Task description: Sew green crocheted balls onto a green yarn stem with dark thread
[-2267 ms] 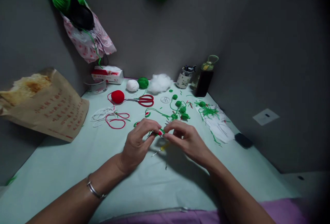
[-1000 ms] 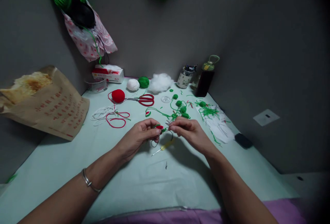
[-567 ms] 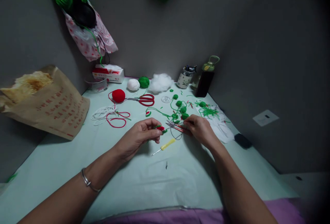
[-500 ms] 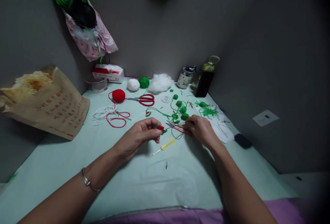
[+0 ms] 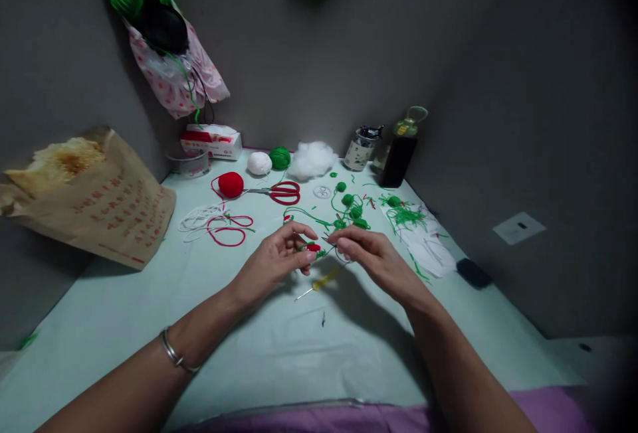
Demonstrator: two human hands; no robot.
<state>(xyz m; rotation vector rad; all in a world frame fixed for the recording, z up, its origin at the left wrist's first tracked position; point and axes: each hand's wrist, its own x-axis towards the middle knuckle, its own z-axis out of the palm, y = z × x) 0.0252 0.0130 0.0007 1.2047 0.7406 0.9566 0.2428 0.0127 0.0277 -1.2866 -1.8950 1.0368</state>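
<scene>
Between the thumb and fingers of my left hand [image 5: 279, 254] is a small red and green crochet piece [image 5: 313, 248]. Close on its right, my right hand [image 5: 371, 254] is closed in a pinch. A thin dark line runs from the piece to these fingertips; whether it is a needle, a blade or a strand I cannot tell. Part of a thin grey loop [image 5: 341, 258] shows under the right fingers. Below the hands lies a crochet hook [image 5: 323, 280] with a yellow handle, in shadow. A tiny dark object [image 5: 323, 319] rests nearer to me.
Behind the hands lie red-handled scissors [image 5: 285, 192], a red yarn ball [image 5: 230, 184], white stuffing [image 5: 313, 160] and green crocheted balls [image 5: 355, 211]. A paper bag [image 5: 119, 207] stands left. A bottle [image 5: 400, 154] stands back right, and green scraps [image 5: 409, 216] lie on the right.
My right hand has moved left, closer to the crochet piece. The small orange-handled scissors seen beside it before are now hidden from view. My left hand has stayed nearly in place.
</scene>
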